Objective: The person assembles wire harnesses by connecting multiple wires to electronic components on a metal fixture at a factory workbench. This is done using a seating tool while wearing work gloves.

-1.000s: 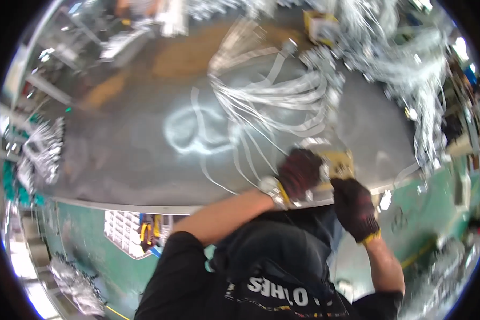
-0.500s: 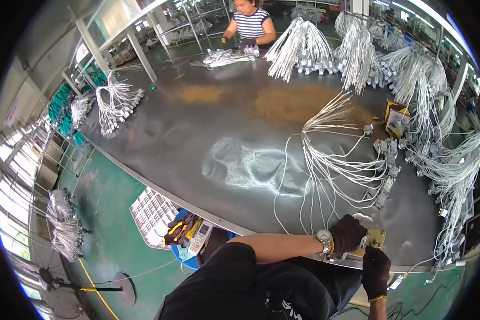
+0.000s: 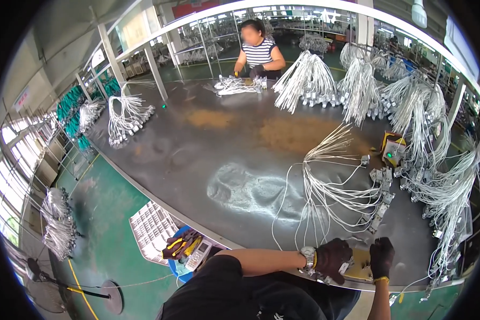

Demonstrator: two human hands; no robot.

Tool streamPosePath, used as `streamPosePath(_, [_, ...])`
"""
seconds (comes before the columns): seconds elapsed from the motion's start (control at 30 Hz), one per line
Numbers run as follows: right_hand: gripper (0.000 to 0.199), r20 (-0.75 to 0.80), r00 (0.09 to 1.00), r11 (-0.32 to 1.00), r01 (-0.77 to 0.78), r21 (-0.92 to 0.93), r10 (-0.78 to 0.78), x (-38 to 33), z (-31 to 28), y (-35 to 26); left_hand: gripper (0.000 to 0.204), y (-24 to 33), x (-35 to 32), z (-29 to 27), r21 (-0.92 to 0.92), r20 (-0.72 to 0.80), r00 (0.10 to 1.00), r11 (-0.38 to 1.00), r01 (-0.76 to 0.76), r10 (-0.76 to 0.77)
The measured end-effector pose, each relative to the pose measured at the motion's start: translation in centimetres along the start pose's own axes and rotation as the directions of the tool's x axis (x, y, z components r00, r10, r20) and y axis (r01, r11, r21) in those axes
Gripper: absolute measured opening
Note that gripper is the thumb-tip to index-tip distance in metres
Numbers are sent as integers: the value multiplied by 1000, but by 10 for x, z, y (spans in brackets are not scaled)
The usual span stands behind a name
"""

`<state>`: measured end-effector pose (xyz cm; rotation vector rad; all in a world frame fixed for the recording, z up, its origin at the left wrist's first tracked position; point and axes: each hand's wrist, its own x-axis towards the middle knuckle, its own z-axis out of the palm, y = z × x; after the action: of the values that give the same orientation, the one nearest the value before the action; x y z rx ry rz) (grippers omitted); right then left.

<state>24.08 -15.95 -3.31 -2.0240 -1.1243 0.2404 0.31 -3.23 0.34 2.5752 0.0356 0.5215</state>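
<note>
My left hand [image 3: 333, 260], in a dark knit glove, curls at the near table edge around a small metal-cased connector [image 3: 347, 265]. Beside it lies a brass-coloured plate [image 3: 360, 258], partly covered by my hands. My right hand [image 3: 382, 258], also gloved, is closed at the plate's right side; whatever its fingers hold is hidden. Fanned out beyond both hands is a bundle of white cables [image 3: 325, 186]. Several metal connectors [image 3: 381, 205] end its strands on the right, and a few loose strands run down toward my left hand.
Cable bundles line the far [image 3: 309, 80] and right [image 3: 453, 186] table sides; another [image 3: 125, 120] lies far left. A small yellow-and-black box [image 3: 393, 145] stands at right. Across the table, a person in a striped top [image 3: 261, 56] handles cables. A blue bin [image 3: 185, 274] and fan stand left.
My right hand has moved up from the near table edge to the right side of the brass plate. My left hand stays beside the plate. The whole view has tilted upward.
</note>
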Motion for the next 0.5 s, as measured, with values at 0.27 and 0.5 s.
streamPosePath(0.27, [45,-150,980,944,80,-321,-134,50,19,-3,66,2,-16,-33,-7,569,809,983,185,-148])
streamPosePath(0.5, [31,119,991,960,84,-266,-53,69,17,-20,22,-1,-36,-52,302,478,832,942,144,-280])
